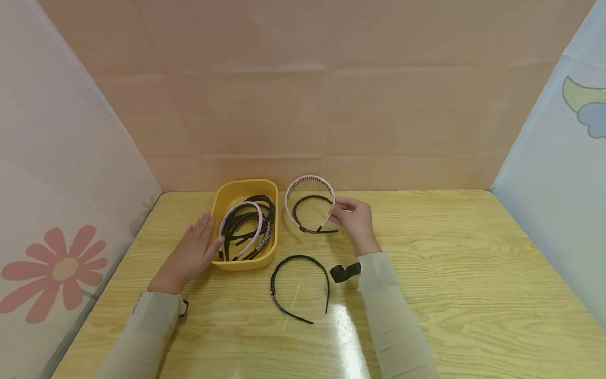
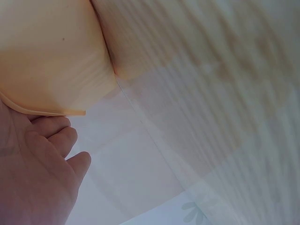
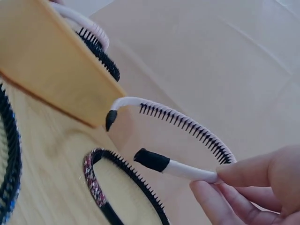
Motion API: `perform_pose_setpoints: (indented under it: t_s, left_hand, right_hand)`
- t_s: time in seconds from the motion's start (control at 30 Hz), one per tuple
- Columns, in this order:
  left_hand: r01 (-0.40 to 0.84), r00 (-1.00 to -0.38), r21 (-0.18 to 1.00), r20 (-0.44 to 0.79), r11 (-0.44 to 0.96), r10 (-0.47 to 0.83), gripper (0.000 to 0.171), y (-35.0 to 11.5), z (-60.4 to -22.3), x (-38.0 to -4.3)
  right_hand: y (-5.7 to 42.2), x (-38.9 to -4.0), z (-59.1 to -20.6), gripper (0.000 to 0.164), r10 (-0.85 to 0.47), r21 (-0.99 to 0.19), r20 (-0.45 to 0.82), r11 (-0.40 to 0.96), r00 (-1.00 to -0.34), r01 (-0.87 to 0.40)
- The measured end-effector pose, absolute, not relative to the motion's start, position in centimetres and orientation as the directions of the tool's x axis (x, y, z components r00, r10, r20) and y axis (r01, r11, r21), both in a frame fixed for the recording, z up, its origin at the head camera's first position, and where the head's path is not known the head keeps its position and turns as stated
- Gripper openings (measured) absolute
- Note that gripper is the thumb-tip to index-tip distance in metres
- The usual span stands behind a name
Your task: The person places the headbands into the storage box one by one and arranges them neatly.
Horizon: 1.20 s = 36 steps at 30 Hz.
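My right hand [image 1: 354, 218] pinches a pink headband [image 1: 310, 178] by one arm, between thumb and fingers. In the right wrist view, this pink toothed headband [image 3: 187, 123] shows black-covered ends. It overlaps a black headband [image 1: 312, 196] with a glittery section [image 3: 96, 187]. My left hand [image 1: 191, 250] rests along the left side of a yellow basket [image 1: 246, 266], with fairly straight fingers at the rim and the thumb over it. Several headbands lie in the basket, among them a second pink one [image 1: 259, 210]. The left wrist view shows fingertips [image 2: 82, 161] beside the rim; the thumb is hidden there.
Another black headband [image 1: 326, 279] lies on the wooden table [image 1: 454, 295] in front, right of the basket. A plain pinkish backdrop [image 1: 326, 105] rises behind the table. Patterned side panels stand at left [image 1: 61, 158] and right [image 1: 563, 173].
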State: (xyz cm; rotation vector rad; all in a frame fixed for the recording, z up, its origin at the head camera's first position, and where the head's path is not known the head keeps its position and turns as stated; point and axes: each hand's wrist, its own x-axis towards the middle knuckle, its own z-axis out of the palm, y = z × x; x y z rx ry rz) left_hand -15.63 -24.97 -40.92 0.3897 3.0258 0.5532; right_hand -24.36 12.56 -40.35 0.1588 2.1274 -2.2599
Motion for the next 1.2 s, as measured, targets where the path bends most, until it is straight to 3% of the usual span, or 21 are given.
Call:
perform_pose_setpoints:
  t_s: [0.77,1.2]
  left_hand:
    - [0.239,-0.968,0.351,0.009,0.905,0.252,0.077,-25.1,-41.2,-15.7]
    - [0.231,-0.969,0.356,0.002,0.906,0.246,0.076,-25.1,-41.2,-15.7]
  right_hand:
    - [8.0,-22.7,-38.9,0.029,0.105,-0.926,-0.008,-0.377,-0.994,-0.033]
    - [5.8,-22.1,-38.6,0.025,0.069,-0.896,-0.016,-0.444,-0.998,-0.016]
